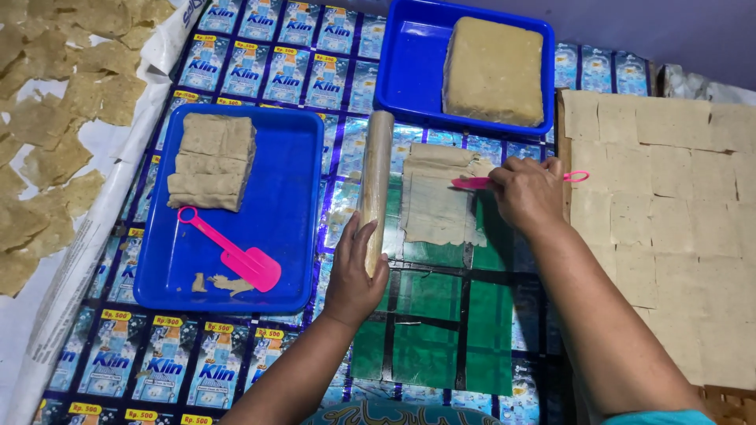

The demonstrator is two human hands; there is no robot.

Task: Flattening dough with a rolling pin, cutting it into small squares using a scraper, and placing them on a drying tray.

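Note:
My left hand (356, 275) grips the near end of a long wooden rolling pin (376, 177) that lies on a mat of shiny packaging. My right hand (526, 193) holds a small pink plastic knife (472, 182) and presses its blade onto a thin, flat sheet of tan dough (433, 201) lying just right of the pin. The sheet's top edge is folded and ragged.
A blue tray (291, 205) on the left holds stacked dough slabs (211, 161) and a pink plastic scoop (236, 256). A second blue tray (409, 71) at the back holds a large dough block (494, 69). Cut dough squares (669, 197) cover the right; dried pieces (47, 126) lie far left.

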